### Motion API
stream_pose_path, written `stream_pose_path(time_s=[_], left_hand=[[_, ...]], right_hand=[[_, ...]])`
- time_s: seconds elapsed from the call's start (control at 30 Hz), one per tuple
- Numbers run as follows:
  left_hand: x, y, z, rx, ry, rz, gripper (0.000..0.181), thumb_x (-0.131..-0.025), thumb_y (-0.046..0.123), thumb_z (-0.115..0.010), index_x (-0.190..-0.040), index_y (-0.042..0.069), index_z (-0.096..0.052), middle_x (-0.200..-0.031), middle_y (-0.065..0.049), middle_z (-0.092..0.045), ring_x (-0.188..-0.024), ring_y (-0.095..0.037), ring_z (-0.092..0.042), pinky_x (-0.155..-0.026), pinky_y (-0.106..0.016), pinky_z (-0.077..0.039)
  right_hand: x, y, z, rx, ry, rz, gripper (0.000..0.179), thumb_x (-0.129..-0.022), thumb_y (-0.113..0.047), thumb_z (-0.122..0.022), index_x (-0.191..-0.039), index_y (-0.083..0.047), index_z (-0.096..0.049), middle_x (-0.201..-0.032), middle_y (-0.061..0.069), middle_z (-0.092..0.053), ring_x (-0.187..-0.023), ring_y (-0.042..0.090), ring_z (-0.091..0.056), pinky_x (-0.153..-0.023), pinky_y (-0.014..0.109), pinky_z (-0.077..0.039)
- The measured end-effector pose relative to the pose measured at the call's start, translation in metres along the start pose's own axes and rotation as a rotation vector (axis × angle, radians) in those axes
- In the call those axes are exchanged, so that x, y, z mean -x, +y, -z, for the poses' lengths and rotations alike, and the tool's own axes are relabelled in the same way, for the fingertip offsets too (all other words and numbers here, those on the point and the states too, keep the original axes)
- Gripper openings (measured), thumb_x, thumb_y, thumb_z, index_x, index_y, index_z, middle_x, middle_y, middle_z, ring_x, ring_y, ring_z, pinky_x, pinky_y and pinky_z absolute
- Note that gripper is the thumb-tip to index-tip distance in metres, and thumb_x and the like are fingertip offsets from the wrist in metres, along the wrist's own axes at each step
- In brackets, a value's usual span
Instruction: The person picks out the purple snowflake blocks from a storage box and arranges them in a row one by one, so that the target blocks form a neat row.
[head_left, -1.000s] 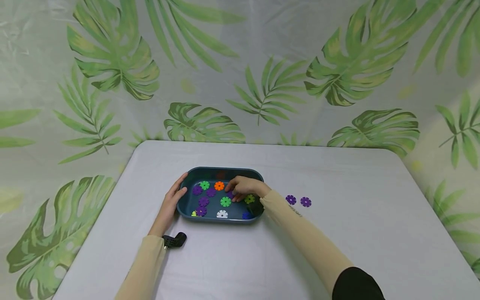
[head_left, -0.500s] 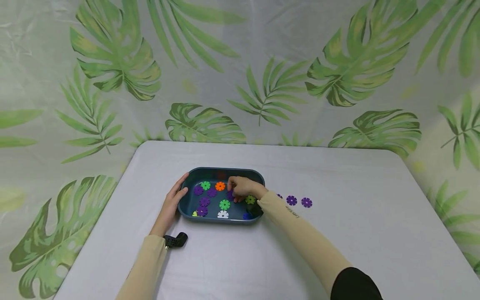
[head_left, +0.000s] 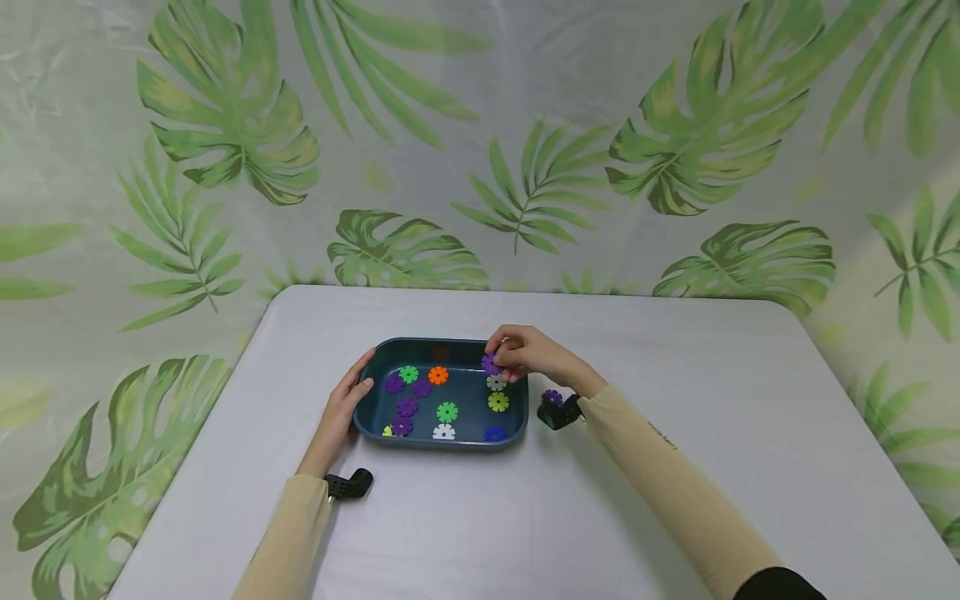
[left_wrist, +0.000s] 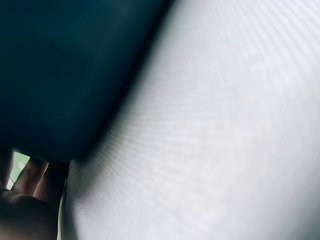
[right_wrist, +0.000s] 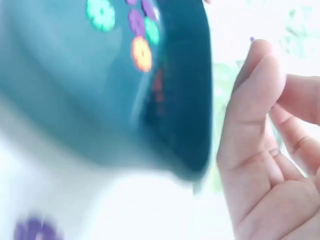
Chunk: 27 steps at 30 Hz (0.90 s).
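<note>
A dark teal tray sits on the table with purple, green, orange, white, yellow and blue notched plastic discs inside. My right hand pinches a purple notched disc between thumb and fingers above the tray's right end. Below it lie a white disc and a yellow disc. Against the tray's left wall rests my left hand, fingers extended along the outside and thumb near the rim. The left wrist view shows only a few of its fingers, dim beside the tray.
On the table, right of the tray, a purple disc shows partly behind the right wrist's camera. The right forearm hides some of the table there. Behind the table hangs a leaf-printed cloth.
My right hand has risen from inside the tray and shifted right with a purple disc pinched in it. The white disc beneath is now uncovered. My left hand stays at the tray's left side.
</note>
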<state>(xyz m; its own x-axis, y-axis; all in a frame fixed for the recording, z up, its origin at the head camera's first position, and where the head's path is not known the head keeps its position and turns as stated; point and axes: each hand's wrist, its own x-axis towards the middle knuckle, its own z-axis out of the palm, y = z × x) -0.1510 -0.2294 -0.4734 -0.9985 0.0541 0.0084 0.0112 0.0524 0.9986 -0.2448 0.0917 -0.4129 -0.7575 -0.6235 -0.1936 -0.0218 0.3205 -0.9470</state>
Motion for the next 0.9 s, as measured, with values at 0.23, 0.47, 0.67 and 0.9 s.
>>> stream_pose_path(time_s=[0.23, 0.47, 0.67, 0.9], left_hand=[[-0.001, -0.001, 0.000, 0.012, -0.006, -0.004, 0.050, -0.103, 0.014, -0.043, -0.151, 0.013, -0.031, -0.156, -0.005, -0.022, -0.143, -0.021, -0.012, -0.114, -0.046, -0.008], [0.001, 0.000, 0.000, 0.003, 0.003, 0.005, 0.050, -0.103, 0.014, -0.043, -0.151, 0.013, -0.030, -0.156, -0.005, -0.022, -0.143, -0.021, -0.012, -0.114, -0.046, -0.008], [0.002, 0.002, -0.001, 0.001, 0.003, 0.008, 0.050, -0.103, 0.015, -0.043, -0.151, 0.012, -0.030, -0.156, -0.006, -0.022, -0.144, -0.022, -0.011, -0.114, -0.047, -0.007], [0.002, 0.002, -0.001, 0.013, 0.004, 0.004, 0.050, -0.103, 0.014, -0.042, -0.151, 0.011, -0.030, -0.156, -0.006, -0.023, -0.143, -0.020, -0.012, -0.114, -0.045, -0.007]], right_hand=[[0.054, 0.033, 0.049, -0.038, 0.148, -0.031, 0.022, -0.097, -0.008, -0.054, -0.114, 0.006, -0.052, -0.087, 0.014, -0.060, -0.069, 0.020, -0.060, -0.074, 0.043, -0.055], [0.111, 0.083, 0.083, -0.086, 0.268, -0.117, 0.027, -0.098, -0.006, -0.050, -0.117, 0.012, -0.047, -0.088, 0.011, -0.057, -0.070, 0.016, -0.060, -0.069, 0.032, -0.055], [0.142, 0.114, 0.094, -0.094, 0.319, -0.173, 0.028, -0.097, -0.003, -0.048, -0.117, 0.016, -0.046, -0.088, 0.012, -0.058, -0.069, 0.016, -0.063, -0.067, 0.031, -0.056], [0.149, 0.127, 0.096, 0.012, 0.336, -0.196, 0.027, -0.096, -0.001, -0.047, -0.116, 0.017, -0.049, -0.090, 0.015, -0.060, -0.070, 0.019, -0.066, -0.064, 0.032, -0.056]])
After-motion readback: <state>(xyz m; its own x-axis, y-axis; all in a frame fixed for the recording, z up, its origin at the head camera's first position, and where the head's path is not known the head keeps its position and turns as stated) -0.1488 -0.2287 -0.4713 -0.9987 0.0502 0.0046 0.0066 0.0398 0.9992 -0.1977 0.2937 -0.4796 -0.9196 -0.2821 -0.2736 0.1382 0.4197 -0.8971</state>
